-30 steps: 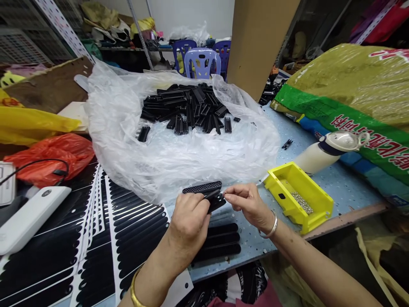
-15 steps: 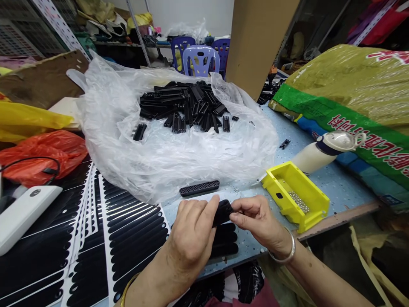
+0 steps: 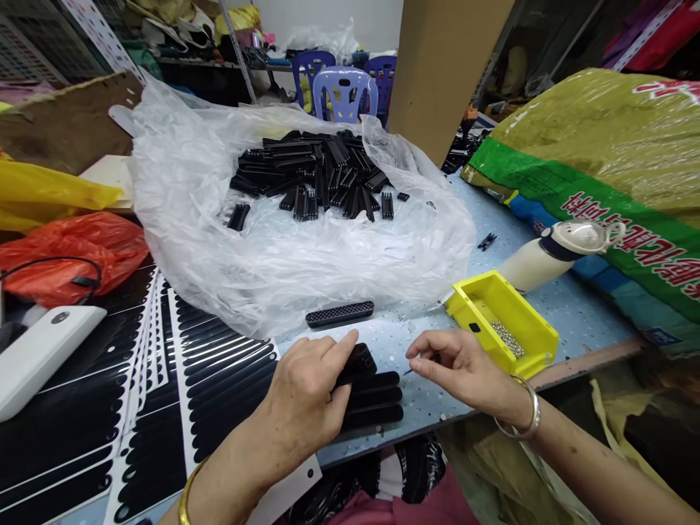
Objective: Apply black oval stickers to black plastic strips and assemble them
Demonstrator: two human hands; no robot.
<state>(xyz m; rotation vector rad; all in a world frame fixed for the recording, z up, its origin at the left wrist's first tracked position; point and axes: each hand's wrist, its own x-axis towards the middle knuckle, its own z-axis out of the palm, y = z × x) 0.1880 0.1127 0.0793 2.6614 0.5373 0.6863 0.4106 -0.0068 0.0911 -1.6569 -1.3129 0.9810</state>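
My left hand [image 3: 303,397] is closed around a long black plastic piece [image 3: 358,362] with a rounded end, most of it hidden under the fingers. Just below it, several black rounded strips [image 3: 377,397] lie side by side on the blue speckled table. To the right, my right hand [image 3: 451,364] hovers apart from the piece, its thumb and forefinger drawn together in a pinch. Whatever may be between those fingertips is too small to make out. Beyond both hands lies a single black bar with a lattice face [image 3: 340,314].
A yellow bin [image 3: 539,321] of small metal parts and a white bottle [image 3: 539,259] stand at right. Clear plastic sheeting [image 3: 350,255] bears a heap of black plastic pieces [image 3: 306,171]. Sheets of black strips [image 3: 224,394] and a white device [image 3: 52,357] lie at left.
My right hand has let go of the black piece's end and moved right, towards the yellow bin. The left hand has shifted slightly left, still holding the piece.
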